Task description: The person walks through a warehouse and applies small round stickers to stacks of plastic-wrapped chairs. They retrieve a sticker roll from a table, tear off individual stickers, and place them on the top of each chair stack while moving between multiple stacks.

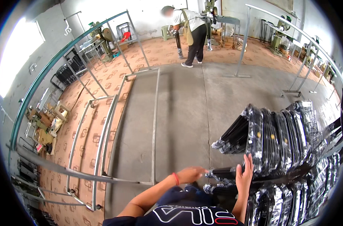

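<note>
My left hand (191, 175), with a red band at its wrist, reaches right with fingers stretched out, slightly blurred. Its fingertips are at or beside the plastic-wrapped ends of some black legs (225, 174); I cannot tell whether they touch. My right hand (244, 175) is raised with fingers and thumb apart, holding nothing visible. It is beside a row of black folded frames in clear plastic wrap (269, 139), a few with yellow spots. More wrapped black frames (278, 203) lie nearer to me on the right.
A metal rack with a green top bar (58, 62) and a wheeled base (155, 124) fills the left. Another metal rack (248, 41) stands at the far right. A person (192, 28) bends over black legs at the back, near machines (103, 37).
</note>
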`<action>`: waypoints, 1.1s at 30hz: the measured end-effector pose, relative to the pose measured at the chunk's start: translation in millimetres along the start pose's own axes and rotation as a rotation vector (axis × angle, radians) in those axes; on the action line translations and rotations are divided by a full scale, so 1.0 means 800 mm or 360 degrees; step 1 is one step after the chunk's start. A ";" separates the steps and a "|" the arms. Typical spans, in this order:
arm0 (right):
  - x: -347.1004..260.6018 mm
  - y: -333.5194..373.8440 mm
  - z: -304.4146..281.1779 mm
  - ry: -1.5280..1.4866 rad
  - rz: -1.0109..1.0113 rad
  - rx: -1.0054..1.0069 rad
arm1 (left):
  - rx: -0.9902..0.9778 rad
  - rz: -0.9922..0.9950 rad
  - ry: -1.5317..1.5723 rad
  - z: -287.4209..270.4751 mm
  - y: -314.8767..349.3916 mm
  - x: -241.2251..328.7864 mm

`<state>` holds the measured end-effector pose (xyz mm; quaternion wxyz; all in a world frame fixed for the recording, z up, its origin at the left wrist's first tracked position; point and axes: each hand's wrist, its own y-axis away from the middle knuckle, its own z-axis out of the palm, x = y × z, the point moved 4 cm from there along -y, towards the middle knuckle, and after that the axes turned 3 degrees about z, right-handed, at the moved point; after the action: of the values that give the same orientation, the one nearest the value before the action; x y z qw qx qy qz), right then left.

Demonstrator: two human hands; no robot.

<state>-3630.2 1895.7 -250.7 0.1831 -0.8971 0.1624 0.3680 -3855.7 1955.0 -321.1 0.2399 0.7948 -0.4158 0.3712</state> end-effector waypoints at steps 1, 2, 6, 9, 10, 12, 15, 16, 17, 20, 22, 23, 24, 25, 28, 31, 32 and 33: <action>-0.017 -0.030 0.014 0.0147 -0.0003 -0.0026 | 0.0070 -0.0042 0.0057 -0.028 -0.009 -0.016; -0.028 -0.058 0.028 0.0164 0.0014 -0.0015 | 0.0207 -0.0014 0.0122 -0.057 -0.016 -0.032; -0.016 -0.165 0.078 0.0370 0.0174 0.0095 | 0.0491 -0.0139 0.0351 -0.143 -0.064 -0.089; 0.019 -0.228 0.116 0.0586 0.0392 0.0275 | 0.0407 -0.0127 0.0430 -0.183 -0.118 -0.156; 0.040 -0.238 0.120 0.0712 0.0549 0.0308 | 0.0305 -0.0106 0.0446 -0.196 -0.148 -0.168; 0.061 -0.245 0.134 0.0977 0.0628 0.0371 | 0.0169 0.0034 0.0419 -0.229 -0.200 -0.213; 0.044 -0.255 0.147 0.1216 0.0691 0.0419 | -0.0024 0.0190 0.0359 -0.298 -0.274 -0.228; 0.057 -0.246 0.145 0.1222 0.0789 0.0465 | -0.0184 0.0203 0.0439 -0.311 -0.312 -0.222; 0.057 -0.248 0.148 0.1247 0.0818 0.0485 | -0.0264 0.0326 0.0338 -0.328 -0.338 -0.225; 0.045 -0.267 0.160 0.1341 0.0959 0.0536 | -0.0486 0.0587 0.0135 -0.371 -0.404 -0.238; 0.046 -0.275 0.166 0.1399 0.1111 0.0586 | -0.0646 0.0671 0.0142 -0.386 -0.447 -0.240; 0.046 -0.280 0.171 0.1403 0.1215 0.0603 | -0.0724 0.0606 0.0178 -0.386 -0.464 -0.244; 0.049 -0.284 0.177 0.1495 0.1269 0.0626 | -0.0803 0.0542 0.0216 -0.383 -0.479 -0.245; 0.056 -0.290 0.184 0.1545 0.1298 0.0649 | -0.0857 0.0454 0.0219 -0.383 -0.492 -0.243; 0.057 -0.309 0.200 0.1533 0.1608 0.0623 | -0.1011 0.0535 0.0403 -0.372 -0.533 -0.256; 0.061 -0.369 0.171 0.0919 0.1949 0.0371 | -0.1190 0.0474 0.0517 -0.377 -0.583 -0.280; 0.064 -0.399 0.166 0.0627 0.2018 0.0262 | -0.1145 0.0516 0.0525 -0.384 -0.599 -0.297; 0.086 -0.420 0.170 0.0103 0.1871 0.0481 | -0.1100 0.0557 0.0490 -0.393 -0.617 -0.313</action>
<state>-3522.5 2241.4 -319.8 0.0695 -0.6320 0.6864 0.3530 -3659.1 2558.8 -362.8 0.4852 0.5200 -0.6040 0.3596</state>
